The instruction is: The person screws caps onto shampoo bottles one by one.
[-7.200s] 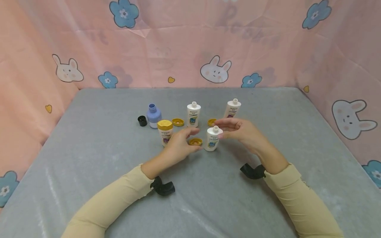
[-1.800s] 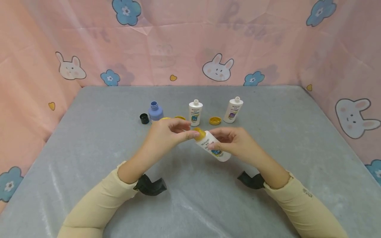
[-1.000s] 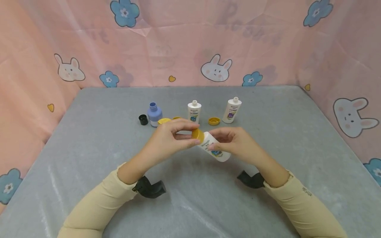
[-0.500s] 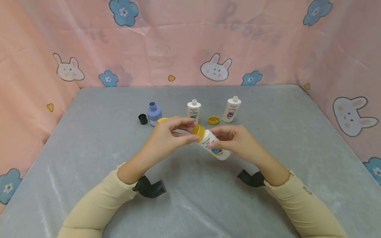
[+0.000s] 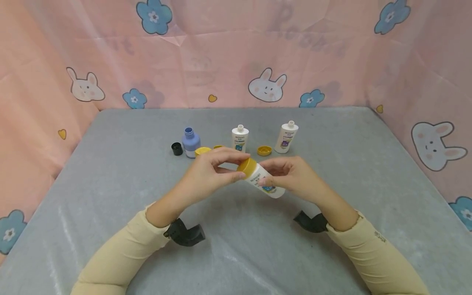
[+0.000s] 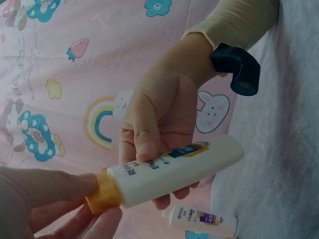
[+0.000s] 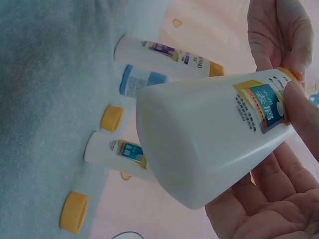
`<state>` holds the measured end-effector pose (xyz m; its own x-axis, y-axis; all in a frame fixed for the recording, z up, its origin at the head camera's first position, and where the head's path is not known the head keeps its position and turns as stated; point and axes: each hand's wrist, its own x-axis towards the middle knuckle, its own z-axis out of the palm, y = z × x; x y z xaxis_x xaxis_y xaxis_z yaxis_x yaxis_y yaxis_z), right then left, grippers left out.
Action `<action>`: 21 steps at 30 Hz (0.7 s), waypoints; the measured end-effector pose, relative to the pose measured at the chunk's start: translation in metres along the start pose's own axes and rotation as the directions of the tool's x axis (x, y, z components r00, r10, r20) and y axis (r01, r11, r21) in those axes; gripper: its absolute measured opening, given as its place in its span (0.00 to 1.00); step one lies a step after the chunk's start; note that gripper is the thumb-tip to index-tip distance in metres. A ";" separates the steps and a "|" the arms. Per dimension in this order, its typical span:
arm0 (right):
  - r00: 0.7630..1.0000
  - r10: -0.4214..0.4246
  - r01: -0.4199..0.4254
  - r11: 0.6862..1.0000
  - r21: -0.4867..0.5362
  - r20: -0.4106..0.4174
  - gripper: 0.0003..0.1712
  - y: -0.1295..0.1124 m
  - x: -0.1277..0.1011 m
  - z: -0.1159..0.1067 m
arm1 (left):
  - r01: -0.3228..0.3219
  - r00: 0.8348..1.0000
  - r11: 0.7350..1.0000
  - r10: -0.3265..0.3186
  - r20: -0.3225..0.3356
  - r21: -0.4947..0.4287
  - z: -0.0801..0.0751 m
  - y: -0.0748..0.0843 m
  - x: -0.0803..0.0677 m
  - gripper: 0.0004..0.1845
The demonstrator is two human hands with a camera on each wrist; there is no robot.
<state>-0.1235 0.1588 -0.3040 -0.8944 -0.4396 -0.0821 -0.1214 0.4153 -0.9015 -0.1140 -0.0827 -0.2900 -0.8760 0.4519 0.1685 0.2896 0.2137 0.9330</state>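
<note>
**A:** Head view: where are the hands, and what do they hold?

**B:** Both are raised above the middle of a grey table [image 5: 110, 172]. The right hand [image 5: 295, 176] has its fingers curled round a white bottle [image 5: 267, 185], which lies tilted with its neck pointing left and away. The left hand [image 5: 208, 174] pinches the yellow cap [image 5: 246, 166] sitting on that neck, thumb below and fingers above.

**A:** Do the wrist views add anything?

**B:** The left wrist view shows the right hand's thumb lying across the bottle's label and the left fingertips [image 6: 94, 221] closed on the cap. The right wrist view shows the bottle's flat base close up.

**A:** What else is on the table?

**B:** Behind the hands stand a blue bottle [image 5: 191, 141] with a black cap [image 5: 177, 148] beside it, and two uncapped white bottles [image 5: 240, 138] [image 5: 286, 137] with a loose yellow cap [image 5: 264, 150] between them. A capped bottle [image 5: 202, 150] is mostly hidden by the left hand.
</note>
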 end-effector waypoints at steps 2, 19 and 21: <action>1.000 0.005 -0.005 1.000 -0.002 -0.002 0.23 0.000 0.000 0.000 | -0.020 1.000 1.000 0.020 0.013 -0.008 -0.001 -0.001 0.000 0.22; 1.000 0.003 -0.003 1.000 -0.007 0.018 0.23 0.000 0.000 0.001 | 0.047 0.999 0.999 -0.047 -0.004 0.000 -0.003 0.000 0.001 0.18; 1.000 0.000 0.000 1.000 0.000 0.025 0.22 -0.001 0.000 0.001 | 0.041 0.999 0.999 -0.041 0.006 -0.010 -0.003 -0.001 0.001 0.17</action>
<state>-0.1230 0.1577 -0.3037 -0.8835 -0.4592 -0.0925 -0.1213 0.4150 -0.9017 -0.1161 -0.0851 -0.2895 -0.8847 0.4482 0.1282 0.2497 0.2235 0.9422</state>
